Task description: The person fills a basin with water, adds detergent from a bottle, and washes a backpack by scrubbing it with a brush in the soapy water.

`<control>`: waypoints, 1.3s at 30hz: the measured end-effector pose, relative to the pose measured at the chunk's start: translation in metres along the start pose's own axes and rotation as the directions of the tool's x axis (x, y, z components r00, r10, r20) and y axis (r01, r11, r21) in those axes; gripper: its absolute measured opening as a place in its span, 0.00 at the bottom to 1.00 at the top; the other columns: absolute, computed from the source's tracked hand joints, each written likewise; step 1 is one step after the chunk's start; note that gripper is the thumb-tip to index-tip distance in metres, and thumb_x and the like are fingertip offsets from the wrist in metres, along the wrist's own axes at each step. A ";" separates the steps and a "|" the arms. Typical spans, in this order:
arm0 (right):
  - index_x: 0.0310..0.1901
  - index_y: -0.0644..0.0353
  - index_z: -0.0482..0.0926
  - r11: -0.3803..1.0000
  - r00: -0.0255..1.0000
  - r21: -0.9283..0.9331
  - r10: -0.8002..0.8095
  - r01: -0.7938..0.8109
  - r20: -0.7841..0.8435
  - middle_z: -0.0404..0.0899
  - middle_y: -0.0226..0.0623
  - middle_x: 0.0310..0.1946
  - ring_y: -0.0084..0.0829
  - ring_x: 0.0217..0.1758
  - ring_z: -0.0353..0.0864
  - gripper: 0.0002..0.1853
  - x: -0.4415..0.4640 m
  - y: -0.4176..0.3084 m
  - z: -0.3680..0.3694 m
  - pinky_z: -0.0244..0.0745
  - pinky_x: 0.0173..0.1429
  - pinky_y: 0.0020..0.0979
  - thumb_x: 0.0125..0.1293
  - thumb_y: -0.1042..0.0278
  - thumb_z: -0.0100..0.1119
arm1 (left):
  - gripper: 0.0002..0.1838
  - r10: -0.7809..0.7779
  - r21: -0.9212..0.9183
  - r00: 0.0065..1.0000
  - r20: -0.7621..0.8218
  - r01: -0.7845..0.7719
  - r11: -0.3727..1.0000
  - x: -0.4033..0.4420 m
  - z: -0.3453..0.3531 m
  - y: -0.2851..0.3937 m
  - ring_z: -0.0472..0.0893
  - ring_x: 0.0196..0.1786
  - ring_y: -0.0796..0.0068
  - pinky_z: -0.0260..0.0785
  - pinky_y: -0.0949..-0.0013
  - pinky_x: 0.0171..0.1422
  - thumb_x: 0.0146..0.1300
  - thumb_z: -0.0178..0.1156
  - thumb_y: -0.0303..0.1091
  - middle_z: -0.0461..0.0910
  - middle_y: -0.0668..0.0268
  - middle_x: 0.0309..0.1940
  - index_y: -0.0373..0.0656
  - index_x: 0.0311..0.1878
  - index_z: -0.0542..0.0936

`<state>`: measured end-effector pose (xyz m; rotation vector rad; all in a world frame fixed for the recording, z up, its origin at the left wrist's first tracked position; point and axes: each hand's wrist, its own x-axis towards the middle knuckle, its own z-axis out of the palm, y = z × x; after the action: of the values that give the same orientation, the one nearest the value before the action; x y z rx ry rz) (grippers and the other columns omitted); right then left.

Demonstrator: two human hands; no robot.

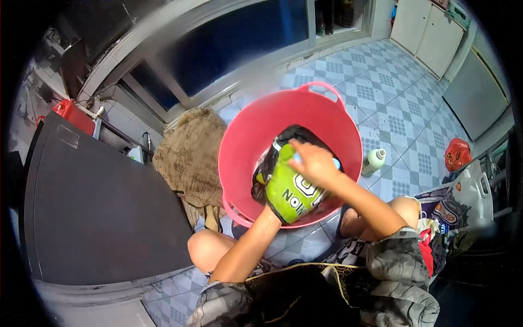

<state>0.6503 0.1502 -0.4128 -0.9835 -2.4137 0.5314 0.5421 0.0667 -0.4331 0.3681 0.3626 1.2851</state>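
Note:
A large pink tub (245,136) stands on the tiled floor before me, with dark, wet-looking cloth (297,133) inside. Over it is a green cloth (286,182) with white and black lettering. My left hand (273,213) reaches inside the green cloth, which covers its fingers. On top of the cloth, my right hand (315,163) is closed around something light blue, mostly hidden by the fingers.
A pale green bottle (374,161) stands right of the tub. A brown mat (190,158) and a dark cabinet (103,201) are at left. Farther right are a red plastic bag (457,155) and a white bag (473,191) near clothes.

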 end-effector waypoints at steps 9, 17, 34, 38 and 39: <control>0.52 0.63 0.69 0.864 0.956 0.465 0.274 -0.196 -0.106 0.73 0.50 0.40 0.46 0.43 0.76 0.23 0.022 0.010 -0.023 0.70 0.50 0.38 0.62 0.54 0.55 | 0.26 0.160 0.435 0.987 -0.015 -0.137 0.890 -0.001 -0.029 -0.010 0.73 0.58 0.60 0.68 0.56 0.60 0.70 0.38 0.48 0.68 0.62 0.61 0.46 0.66 0.62; 0.58 0.44 0.72 0.991 0.996 -0.112 0.082 -0.078 0.028 0.72 0.42 0.33 0.44 0.34 0.75 0.23 -0.003 -0.022 -0.013 0.73 0.41 0.41 0.63 0.48 0.52 | 0.26 -0.091 -0.210 0.990 -0.104 0.068 0.975 -0.008 -0.032 -0.017 0.74 0.57 0.60 0.68 0.55 0.61 0.70 0.38 0.52 0.71 0.60 0.57 0.45 0.62 0.65; 0.59 0.50 0.72 0.997 0.987 0.025 -0.075 0.072 0.139 0.75 0.44 0.33 0.45 0.39 0.76 0.20 -0.014 0.015 -0.037 0.72 0.45 0.39 0.67 0.58 0.48 | 0.24 0.080 -0.068 0.962 -0.260 -0.101 0.993 -0.028 -0.014 -0.017 0.69 0.62 0.62 0.62 0.56 0.66 0.65 0.45 0.29 0.68 0.60 0.61 0.43 0.65 0.62; 0.59 0.57 0.72 0.932 0.987 0.323 0.156 -0.162 0.045 0.79 0.42 0.48 0.31 0.51 0.77 0.20 -0.003 0.036 -0.034 0.70 0.54 0.28 0.72 0.57 0.44 | 0.27 -0.006 -0.386 0.996 -0.089 -0.029 0.922 -0.027 0.006 0.007 0.71 0.61 0.55 0.59 0.51 0.67 0.67 0.40 0.47 0.71 0.52 0.58 0.34 0.60 0.67; 0.59 0.59 0.72 0.883 0.974 0.413 0.217 -0.225 0.066 0.78 0.39 0.50 0.28 0.52 0.75 0.21 -0.002 0.038 -0.033 0.68 0.56 0.27 0.72 0.56 0.43 | 0.27 -0.005 -0.386 0.996 -0.088 -0.029 0.922 -0.023 0.005 0.008 0.71 0.61 0.55 0.59 0.51 0.67 0.67 0.40 0.47 0.71 0.52 0.58 0.34 0.60 0.67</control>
<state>0.6903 0.1799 -0.4062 -1.0626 -2.0793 1.0919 0.5322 0.0455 -0.4235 -0.0224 0.1715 1.3529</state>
